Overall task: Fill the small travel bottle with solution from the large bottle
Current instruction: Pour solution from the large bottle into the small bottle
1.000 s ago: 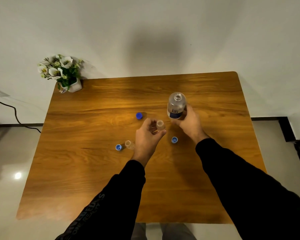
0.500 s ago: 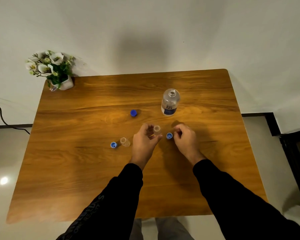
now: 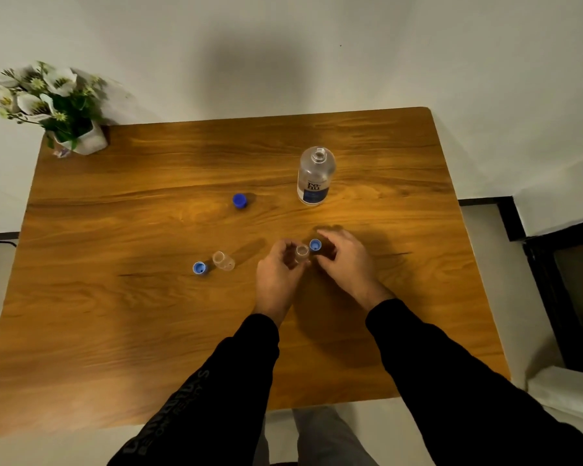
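Fingers of the left hand (image 3: 276,274) curl around a small clear plastic travel bottle (image 3: 302,253), holding it upright near the middle of the table with its uncapped mouth facing up. Thumb and fingertips of the right hand (image 3: 345,260) pinch a small light-blue screw cap (image 3: 315,245), its hollow side up, just beside the travel bottle's mouth on the right. Both hands come out of black long sleeves; the left sleeve carries faint printed lettering too blurred to read.

Beyond the hands, well apart from them, a large clear plastic solution bottle (image 3: 315,176) with a white and dark-blue label stands upright and uncapped on the far right part of the brown wooden table (image 3: 115,314). To its left lies a dark-blue cap (image 3: 239,200) on the wood. Left of the left hand, a second small clear bottle (image 3: 223,260) stands open, with another light-blue cap (image 3: 199,268) just beside it, hollow side up. At the far left corner sits a white pot of white flowers (image 3: 81,139) against the pale wall.
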